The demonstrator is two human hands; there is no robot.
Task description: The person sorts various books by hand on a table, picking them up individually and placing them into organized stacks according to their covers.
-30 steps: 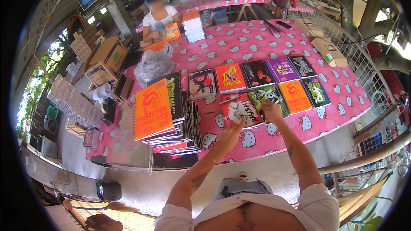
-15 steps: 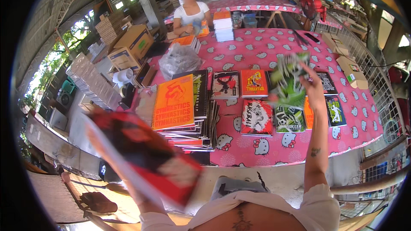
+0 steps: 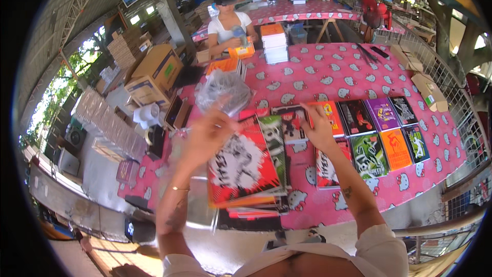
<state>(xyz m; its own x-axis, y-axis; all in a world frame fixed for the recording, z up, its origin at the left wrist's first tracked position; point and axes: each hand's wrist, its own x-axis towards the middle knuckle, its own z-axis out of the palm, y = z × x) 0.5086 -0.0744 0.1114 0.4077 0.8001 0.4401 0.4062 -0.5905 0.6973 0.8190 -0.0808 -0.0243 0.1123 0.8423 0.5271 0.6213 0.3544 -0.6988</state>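
Note:
My left hand (image 3: 212, 129), smeared by motion, is over the upper left of a red notebook (image 3: 241, 156) with a white-and-black player figure. That notebook tops a stack at the table's near left, and a green-and-black notebook (image 3: 275, 146) shows from beneath its right side. My right hand (image 3: 319, 127) reaches forward with its fingers stretched, the fingertips at the right edge of a grey, black and red notebook (image 3: 290, 122). This one lies in the back row, beside an orange notebook (image 3: 332, 115).
A crumpled clear plastic bag (image 3: 223, 92) lies behind the stack. Further notebooks lie in two rows, including a purple one (image 3: 382, 114) and a green one (image 3: 369, 155). Across the table a person (image 3: 229, 25) handles orange books near a tall stack (image 3: 275, 46). Cartons (image 3: 154, 79) stand left.
The red notebook in my left hand and the green one in my right have left my hands. Red and green notebooks now top the stack. My right hand has moved left along the rows.

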